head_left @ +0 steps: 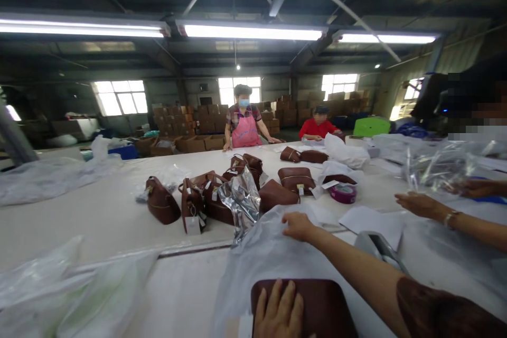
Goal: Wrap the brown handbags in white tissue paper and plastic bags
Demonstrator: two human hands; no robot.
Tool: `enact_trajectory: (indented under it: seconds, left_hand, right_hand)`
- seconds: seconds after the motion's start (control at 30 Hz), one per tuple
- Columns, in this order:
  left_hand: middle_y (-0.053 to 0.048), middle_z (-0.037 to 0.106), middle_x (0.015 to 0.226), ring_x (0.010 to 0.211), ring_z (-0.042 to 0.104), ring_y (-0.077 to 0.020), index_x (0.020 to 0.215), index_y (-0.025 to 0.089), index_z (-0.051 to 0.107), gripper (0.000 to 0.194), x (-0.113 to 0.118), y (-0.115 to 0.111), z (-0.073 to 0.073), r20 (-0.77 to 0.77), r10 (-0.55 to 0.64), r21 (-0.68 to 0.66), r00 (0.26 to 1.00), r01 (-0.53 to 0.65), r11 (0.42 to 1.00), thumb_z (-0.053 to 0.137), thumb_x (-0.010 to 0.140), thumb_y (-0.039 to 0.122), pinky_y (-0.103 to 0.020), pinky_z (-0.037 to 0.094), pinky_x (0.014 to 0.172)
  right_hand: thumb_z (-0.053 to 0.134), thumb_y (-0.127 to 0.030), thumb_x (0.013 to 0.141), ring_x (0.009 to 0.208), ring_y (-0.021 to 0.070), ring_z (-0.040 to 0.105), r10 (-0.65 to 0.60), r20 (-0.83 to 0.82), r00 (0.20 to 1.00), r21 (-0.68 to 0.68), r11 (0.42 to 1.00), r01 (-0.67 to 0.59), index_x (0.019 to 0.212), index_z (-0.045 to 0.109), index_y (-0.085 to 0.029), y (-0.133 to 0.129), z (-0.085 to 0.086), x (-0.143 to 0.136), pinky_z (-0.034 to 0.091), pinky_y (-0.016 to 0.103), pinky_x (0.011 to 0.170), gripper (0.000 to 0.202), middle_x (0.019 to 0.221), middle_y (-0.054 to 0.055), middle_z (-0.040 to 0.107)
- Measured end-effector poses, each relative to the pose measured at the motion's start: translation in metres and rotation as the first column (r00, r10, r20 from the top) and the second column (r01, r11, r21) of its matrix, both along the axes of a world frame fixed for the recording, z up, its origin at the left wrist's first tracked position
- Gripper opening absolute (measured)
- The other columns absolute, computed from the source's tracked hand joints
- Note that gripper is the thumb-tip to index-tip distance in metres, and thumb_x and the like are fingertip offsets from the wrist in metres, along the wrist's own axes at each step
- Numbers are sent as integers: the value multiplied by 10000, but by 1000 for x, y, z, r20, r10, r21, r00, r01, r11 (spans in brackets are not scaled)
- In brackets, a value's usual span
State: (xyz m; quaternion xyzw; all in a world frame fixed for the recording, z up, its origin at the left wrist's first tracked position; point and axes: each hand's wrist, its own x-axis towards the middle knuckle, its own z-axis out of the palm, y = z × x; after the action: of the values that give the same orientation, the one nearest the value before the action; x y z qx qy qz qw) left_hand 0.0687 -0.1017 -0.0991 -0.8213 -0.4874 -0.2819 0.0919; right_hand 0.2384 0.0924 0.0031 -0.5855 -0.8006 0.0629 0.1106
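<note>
Left hand [279, 310] lies open on brown bag [327, 306], right hand [300, 226] pinches white sheet [261, 253]

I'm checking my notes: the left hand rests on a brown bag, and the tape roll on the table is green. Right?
The tape roll is purple, not green, as the head view shows. The left hand does rest on a brown bag.
</note>
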Motion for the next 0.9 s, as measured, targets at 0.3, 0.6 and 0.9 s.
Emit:
enact_trajectory:
  seconds: [0.3,0.6,0.9]
  left_hand:
    - [-72,617,1399,1289,554,-353,1357,286,580,573,1,-13,34,51,-56,-46,997,59,997,624,848,545,-569,468,1067]
    - [-14,696,1261,1246,581,-245,1238,344,626,310,2,-47,79,257,-32,-65,966,50,997,549,940,379,-481,436,1122]
    - [-192,594,1267,1328,484,-354,1364,146,449,551,-13,-76,71,294,212,321,932,-305,897,610,905,402,-557,446,1092]
  right_hand:
    - [493,-298,944,828,197,586,306,126,944,224,918,-327,774,667,-210,-114,42,-1,392,325,750,259,847,63,681]
    - [549,-176,909,698,194,511,455,109,884,511,737,-443,803,596,-223,-217,18,-5,358,348,655,125,752,20,625]
    - [449,-239,986,708,205,521,449,69,891,542,733,-412,799,579,-217,-258,7,0,387,356,665,229,734,29,595]
